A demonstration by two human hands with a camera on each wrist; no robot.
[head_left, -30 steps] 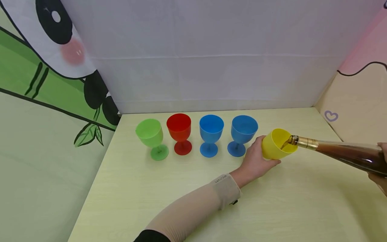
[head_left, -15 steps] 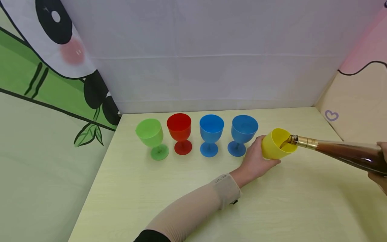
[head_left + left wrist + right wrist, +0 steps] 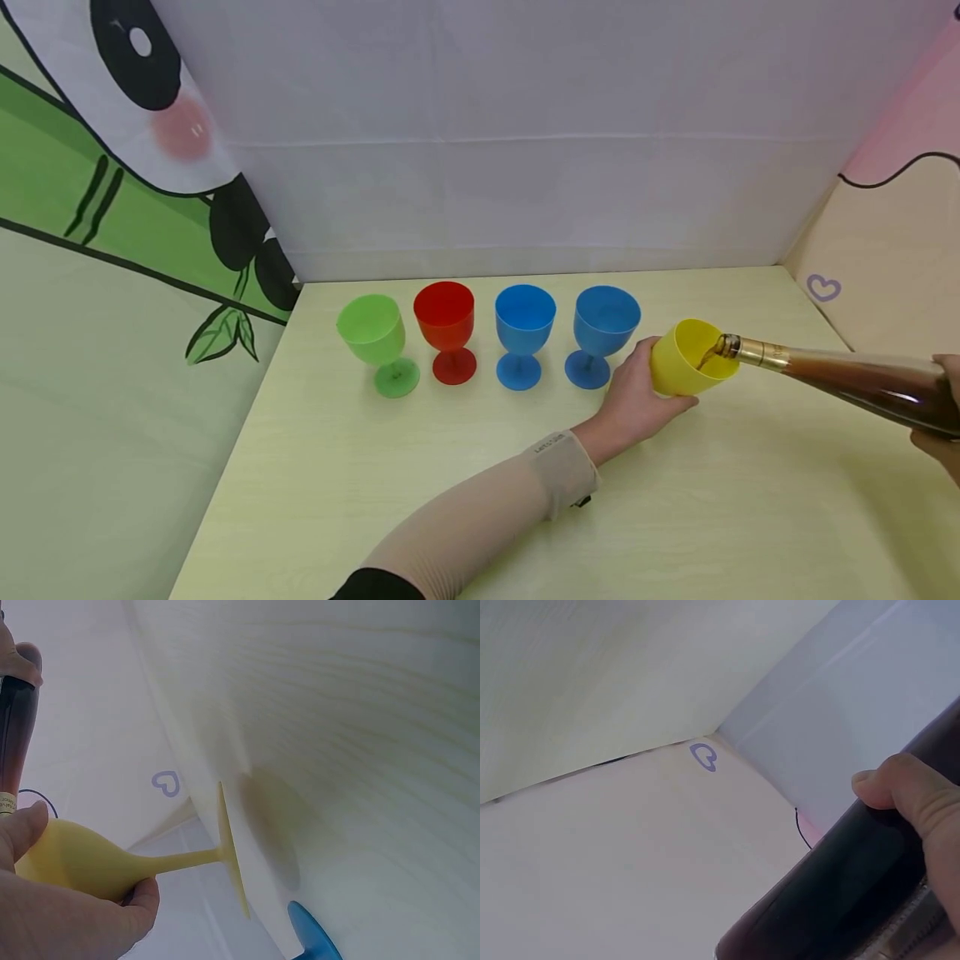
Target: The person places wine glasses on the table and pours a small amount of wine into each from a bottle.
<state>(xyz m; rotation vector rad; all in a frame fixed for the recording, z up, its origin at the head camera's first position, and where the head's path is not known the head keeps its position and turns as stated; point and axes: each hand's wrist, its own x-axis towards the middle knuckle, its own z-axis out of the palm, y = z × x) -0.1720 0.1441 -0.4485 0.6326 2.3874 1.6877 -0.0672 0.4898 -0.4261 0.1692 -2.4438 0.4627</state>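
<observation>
A yellow goblet (image 3: 678, 367) is tilted to the right above the table, and my left hand (image 3: 637, 400) grips its bowl. In the left wrist view the goblet's stem and round foot (image 3: 229, 851) stand clear of the table. My right hand (image 3: 922, 802) holds a dark bottle (image 3: 862, 383) by its body, almost level, with the neck sloping slightly up toward the goblet. The gold-wrapped mouth lies at the goblet's rim, and amber liquid runs from it into the bowl. Most of the right hand is cut off at the head view's right edge.
Left of the goblet stand a blue goblet (image 3: 606, 321), another blue goblet (image 3: 523, 318), a red goblet (image 3: 444, 315) and a green goblet (image 3: 372, 329), upright in a row on the pale table (image 3: 360, 500). A grey-white cloth wall (image 3: 525, 167) closes the back.
Both hands, the goblet and the bottle keep nearly the same place. Liquid runs from the bottle's mouth in every frame.
</observation>
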